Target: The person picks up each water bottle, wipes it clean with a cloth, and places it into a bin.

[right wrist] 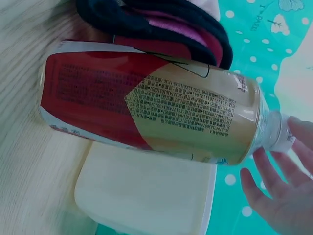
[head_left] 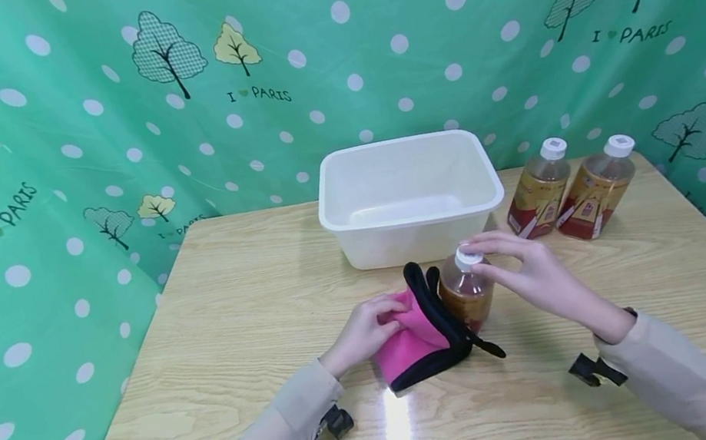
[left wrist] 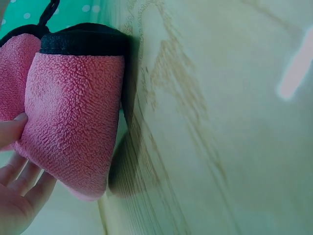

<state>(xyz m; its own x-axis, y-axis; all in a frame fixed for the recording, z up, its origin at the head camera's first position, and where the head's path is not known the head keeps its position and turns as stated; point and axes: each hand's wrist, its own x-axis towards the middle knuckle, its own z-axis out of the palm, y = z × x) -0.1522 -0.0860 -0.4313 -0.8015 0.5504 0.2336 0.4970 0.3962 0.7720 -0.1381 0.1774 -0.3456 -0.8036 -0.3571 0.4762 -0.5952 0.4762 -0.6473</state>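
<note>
Fingers [head_left: 392,305] of the left hand [head_left: 372,332] are bent and nearly brought together, pinching the side of a pink pouch [head_left: 400,354] that sits near the middle of the counter [head_left: 246,292]. Seen from the left wrist, the thumb presses into the fleecy cloth, while the other fingers lie slightly spread against the pouch's lower end. A black border [head_left: 431,308] trims the pouch, and its mouth gapes toward the right, with a black strap [head_left: 488,346] trailing from the near corner.

Behind the pouch stands a white tub [head_left: 399,241]. Just beside the pouch's mouth, in front of the tub, is a bottle [head_left: 466,296] with a red and gold label; I can't tell whether its foot touches the counter.

Over at its top, the right hand [head_left: 533,269] has thumb and fingers curved round the white cap [head_left: 469,259], parted only by the cap's width and holding it from either side. Farther right, beyond that hand, two more bottles of the same kind stand close together near the back edge, the left one [head_left: 539,193] just beside the right one [head_left: 596,188].
</note>
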